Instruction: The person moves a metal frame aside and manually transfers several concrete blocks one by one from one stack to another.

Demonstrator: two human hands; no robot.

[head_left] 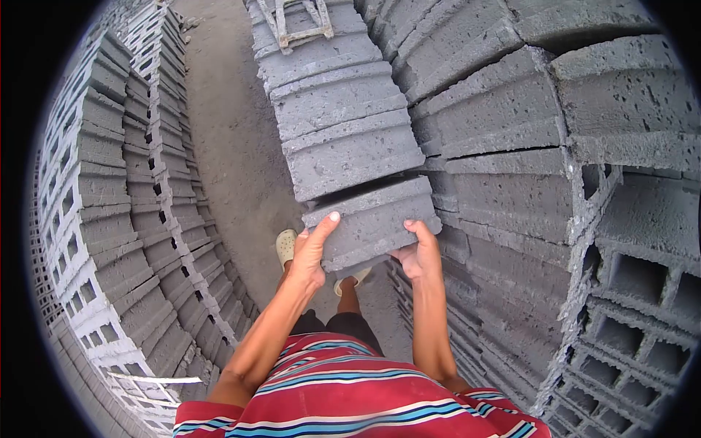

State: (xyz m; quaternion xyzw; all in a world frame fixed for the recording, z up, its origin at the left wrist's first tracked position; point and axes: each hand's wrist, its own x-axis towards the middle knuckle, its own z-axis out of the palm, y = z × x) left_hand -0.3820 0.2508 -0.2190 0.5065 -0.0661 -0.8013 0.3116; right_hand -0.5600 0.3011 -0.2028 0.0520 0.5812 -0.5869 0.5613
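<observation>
Between my two hands is a grey concrete block [376, 225], at the near end of a row of similar blocks [350, 146]. My left hand [312, 252] grips its left end, with the thumb on top. On the right end, my right hand [420, 250] has its thumb over the upper face and its fingers curled beneath, partly hidden. A dark gap separates the far edge of this block from the row. Whether the block rests on anything underneath cannot be seen.
Tall stacks of hollow concrete blocks stand at left [109, 212] and close at right [504, 182]. A dirt path [226, 124] runs along the left stack. Farther up, a frame-like object [303, 29] lies on the row. My feet in pale clogs [285, 247] are below.
</observation>
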